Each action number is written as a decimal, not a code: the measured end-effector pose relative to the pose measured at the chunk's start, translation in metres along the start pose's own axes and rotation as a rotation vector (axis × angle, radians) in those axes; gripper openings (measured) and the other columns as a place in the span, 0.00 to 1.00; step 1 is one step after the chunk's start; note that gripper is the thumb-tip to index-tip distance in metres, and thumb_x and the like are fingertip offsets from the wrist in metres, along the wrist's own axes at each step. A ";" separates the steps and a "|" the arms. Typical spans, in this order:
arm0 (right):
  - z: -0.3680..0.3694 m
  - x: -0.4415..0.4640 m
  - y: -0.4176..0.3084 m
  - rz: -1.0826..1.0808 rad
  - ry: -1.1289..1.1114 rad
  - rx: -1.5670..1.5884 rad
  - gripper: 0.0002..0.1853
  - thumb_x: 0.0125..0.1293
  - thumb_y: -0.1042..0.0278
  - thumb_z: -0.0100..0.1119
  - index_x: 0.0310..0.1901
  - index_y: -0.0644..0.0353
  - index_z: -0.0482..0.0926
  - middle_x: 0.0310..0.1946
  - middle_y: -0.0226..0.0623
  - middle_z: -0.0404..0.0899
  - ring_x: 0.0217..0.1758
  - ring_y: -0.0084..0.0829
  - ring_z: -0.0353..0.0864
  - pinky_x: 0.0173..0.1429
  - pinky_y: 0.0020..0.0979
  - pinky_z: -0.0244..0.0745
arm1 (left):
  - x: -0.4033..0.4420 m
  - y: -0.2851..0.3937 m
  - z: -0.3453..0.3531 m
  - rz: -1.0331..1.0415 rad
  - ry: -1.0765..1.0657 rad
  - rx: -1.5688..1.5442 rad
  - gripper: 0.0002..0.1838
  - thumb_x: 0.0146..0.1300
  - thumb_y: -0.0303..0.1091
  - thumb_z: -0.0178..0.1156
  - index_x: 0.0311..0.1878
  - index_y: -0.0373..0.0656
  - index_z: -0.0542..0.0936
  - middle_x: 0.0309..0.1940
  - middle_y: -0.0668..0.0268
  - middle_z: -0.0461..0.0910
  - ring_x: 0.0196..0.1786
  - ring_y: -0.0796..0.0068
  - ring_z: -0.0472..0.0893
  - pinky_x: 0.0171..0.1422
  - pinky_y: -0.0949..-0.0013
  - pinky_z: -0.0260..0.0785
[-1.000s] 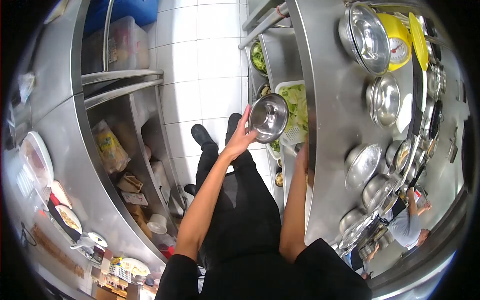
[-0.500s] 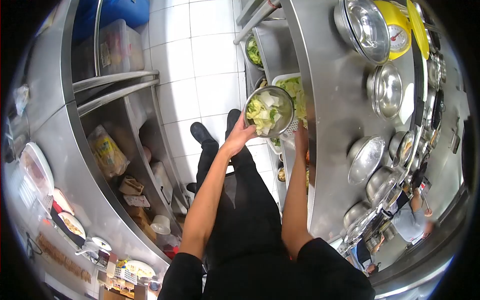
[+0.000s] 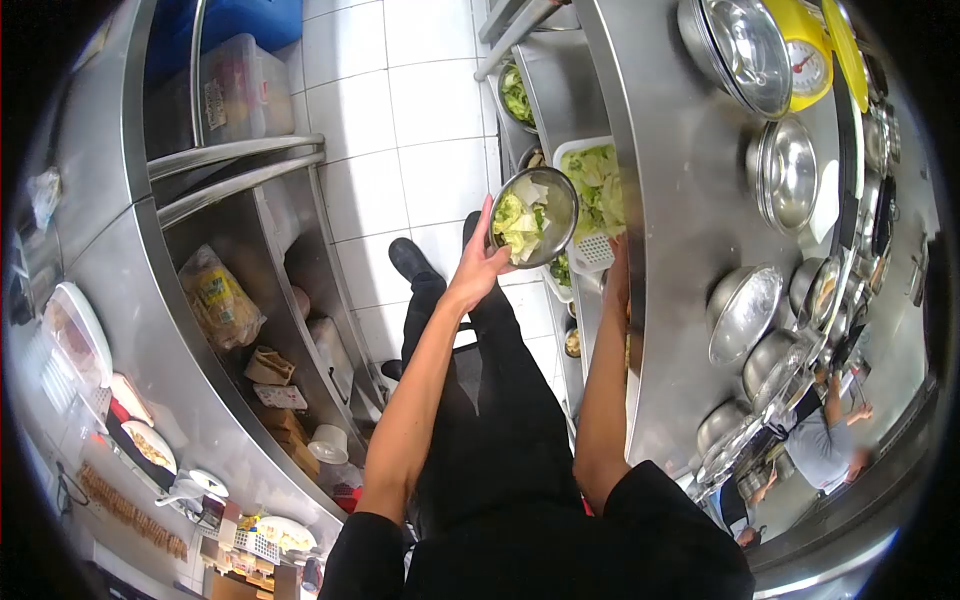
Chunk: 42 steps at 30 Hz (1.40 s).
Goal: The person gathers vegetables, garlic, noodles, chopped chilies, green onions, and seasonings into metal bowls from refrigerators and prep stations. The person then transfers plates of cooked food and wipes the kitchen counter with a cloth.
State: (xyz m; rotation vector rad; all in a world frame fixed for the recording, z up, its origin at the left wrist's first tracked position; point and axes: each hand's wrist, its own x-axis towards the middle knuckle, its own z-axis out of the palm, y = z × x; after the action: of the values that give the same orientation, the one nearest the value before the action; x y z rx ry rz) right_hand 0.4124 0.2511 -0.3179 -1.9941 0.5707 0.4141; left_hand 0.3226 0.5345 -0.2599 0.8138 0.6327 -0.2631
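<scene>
My left hand (image 3: 478,264) is closed on the rim of a round steel bowl (image 3: 566,212). Pieces of pale green leafy vegetable (image 3: 520,222) lie in the bowl, which is tilted toward me. My right hand (image 3: 618,262) reaches in under the counter's edge, beside a white perforated basket (image 3: 596,253) of cut lettuce (image 3: 597,190). The counter hides most of that hand's fingers, so whether they grip anything is unclear. Farther along the shelf stands another bowl of green leaves (image 3: 517,97).
Steel bowls (image 3: 788,172) and a yellow dial scale (image 3: 808,66) stand on the right counter (image 3: 672,250). On the left, shelves hold a plastic-wrapped package (image 3: 218,298) and a clear bin (image 3: 240,90). A co-worker in grey (image 3: 820,445) is at the far right.
The bowl in my left hand has shifted slightly left and tipped more, uncovering more of the white basket. My right hand has gone slightly farther under the counter's edge.
</scene>
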 end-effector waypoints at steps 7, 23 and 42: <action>0.036 -0.106 -0.128 -0.433 -0.129 -0.266 0.29 0.69 0.66 0.60 0.70 0.57 0.65 0.63 0.40 0.71 0.55 0.35 0.79 0.50 0.32 0.78 | -0.005 -0.008 0.022 -0.053 -0.107 0.081 0.47 0.66 0.15 0.48 0.80 0.61 0.40 0.78 0.61 0.48 0.60 0.71 0.72 0.56 0.69 0.77; -0.101 -0.014 0.149 0.321 0.527 0.090 0.25 0.71 0.63 0.56 0.67 0.59 0.68 0.56 0.45 0.79 0.56 0.34 0.80 0.53 0.36 0.79 | -0.010 -0.023 0.001 -0.265 -0.033 0.042 0.34 0.71 0.21 0.50 0.76 0.47 0.51 0.63 0.60 0.70 0.58 0.69 0.77 0.58 0.64 0.79; -0.117 -0.088 0.119 0.338 0.424 0.546 0.24 0.69 0.70 0.57 0.66 0.61 0.70 0.54 0.40 0.80 0.52 0.30 0.81 0.52 0.31 0.79 | 0.004 -0.012 -0.001 -0.265 -0.007 0.093 0.30 0.72 0.24 0.51 0.74 0.48 0.54 0.62 0.62 0.71 0.56 0.71 0.78 0.55 0.67 0.79</action>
State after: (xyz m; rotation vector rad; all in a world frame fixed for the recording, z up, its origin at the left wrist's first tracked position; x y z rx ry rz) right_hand 0.2790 0.1183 -0.3053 -1.4555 1.1610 0.0158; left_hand 0.3195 0.5280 -0.2697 0.8177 0.7257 -0.5394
